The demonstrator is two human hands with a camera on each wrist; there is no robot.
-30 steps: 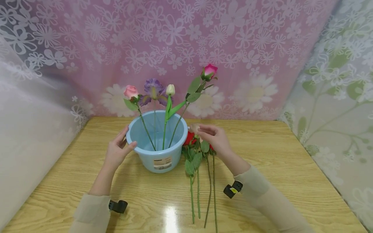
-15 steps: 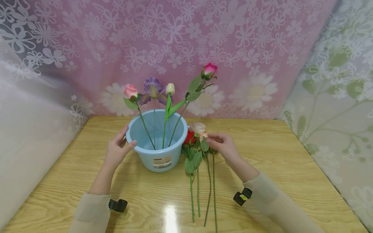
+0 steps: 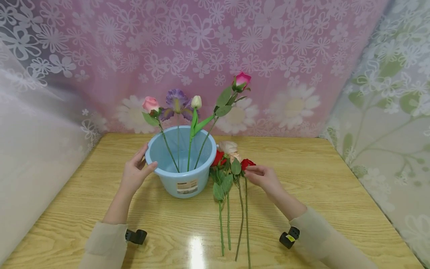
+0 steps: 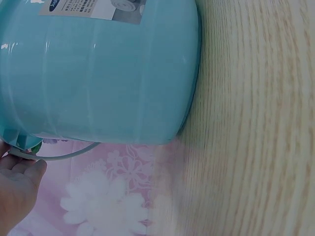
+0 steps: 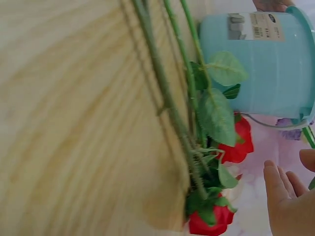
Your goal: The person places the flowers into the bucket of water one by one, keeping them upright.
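A light blue bucket stands upright on the wooden table. My left hand grips its left rim, thumb over the edge and fingers outside; in the left wrist view the fingers lie by the handle. Inside stand a pink rose, a purple iris, a white tulip and a magenta rose. My right hand hovers beside a red rose, fingers extended. In the right wrist view, that hand shows apart from the red rose.
Right of the bucket lie another red rose, a pale cream flower and a peach flower, their long stems toward the front of the table. A pink flowered curtain hangs behind.
My right hand has moved right and toward me, from the cream flower past the peach one to the red rose, uncovering the blooms. My left hand keeps its grip on the bucket.
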